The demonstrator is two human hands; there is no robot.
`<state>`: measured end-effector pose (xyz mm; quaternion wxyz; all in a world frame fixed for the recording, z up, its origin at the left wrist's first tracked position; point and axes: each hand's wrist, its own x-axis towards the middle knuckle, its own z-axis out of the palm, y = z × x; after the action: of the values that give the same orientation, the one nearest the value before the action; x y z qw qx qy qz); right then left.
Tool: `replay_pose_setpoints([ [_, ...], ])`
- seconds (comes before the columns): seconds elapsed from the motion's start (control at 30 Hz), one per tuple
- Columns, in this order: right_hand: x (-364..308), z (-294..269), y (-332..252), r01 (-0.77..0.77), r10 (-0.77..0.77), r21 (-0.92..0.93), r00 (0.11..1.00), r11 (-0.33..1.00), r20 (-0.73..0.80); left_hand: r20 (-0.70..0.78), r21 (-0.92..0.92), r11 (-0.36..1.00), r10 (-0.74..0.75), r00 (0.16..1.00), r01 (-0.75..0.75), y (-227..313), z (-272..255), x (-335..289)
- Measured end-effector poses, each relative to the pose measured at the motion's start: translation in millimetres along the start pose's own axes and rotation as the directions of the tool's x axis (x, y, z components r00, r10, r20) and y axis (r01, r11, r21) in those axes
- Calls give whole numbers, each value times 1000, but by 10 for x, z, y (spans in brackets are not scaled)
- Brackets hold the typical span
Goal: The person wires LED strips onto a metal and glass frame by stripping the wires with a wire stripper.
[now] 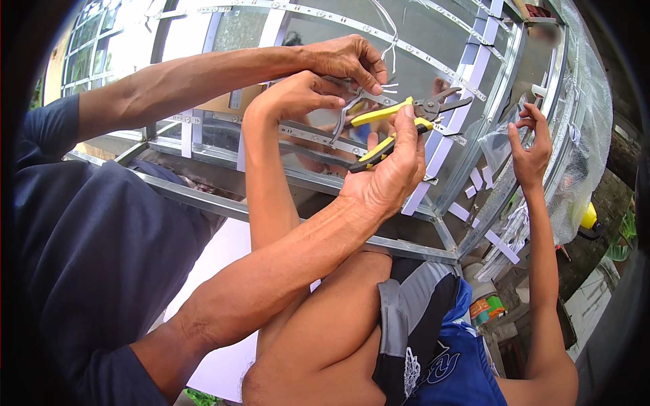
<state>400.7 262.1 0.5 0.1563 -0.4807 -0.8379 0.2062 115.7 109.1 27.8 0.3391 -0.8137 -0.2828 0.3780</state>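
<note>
the wiring looks partway along: white led strips (369,28) already run in rows across the silver metal frame (420,250), while the thin white wires (390,88) end loose, apparently unjoined. those slender, slightly splayed ends show over the frame's middle, pinched by a co-worker's left hand (352,61); the co-worker's right hand (389,169) holds yellow-and-black pliers (428,108), jaws apart, clear of the ends. the person's left hand (301,95) bends just below, its grip partly hidden; i cannot tell whether it holds anything. the person's right hand (531,149) curls at a clear plastic bag (496,145), firmness unclear.
</note>
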Motion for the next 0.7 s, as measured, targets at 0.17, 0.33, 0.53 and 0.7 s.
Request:
replay_pose_setpoints([
  [0.17,8,-2,-21,-24,24,1,1000,1000,17,336,384,909,29,941,-165,150,56,52],
  [0.33,18,0,-41,-23,24,-17,999,1000,22,239,44,998,24,971,-36,235,87,49],
  [0.53,24,-6,-50,-24,28,-70,998,997,57,274,25,998,42,961,-50,369,123,31],
  [0.7,19,14,-52,-37,40,-52,998,998,48,317,0,1000,-25,948,26,463,154,31],
])
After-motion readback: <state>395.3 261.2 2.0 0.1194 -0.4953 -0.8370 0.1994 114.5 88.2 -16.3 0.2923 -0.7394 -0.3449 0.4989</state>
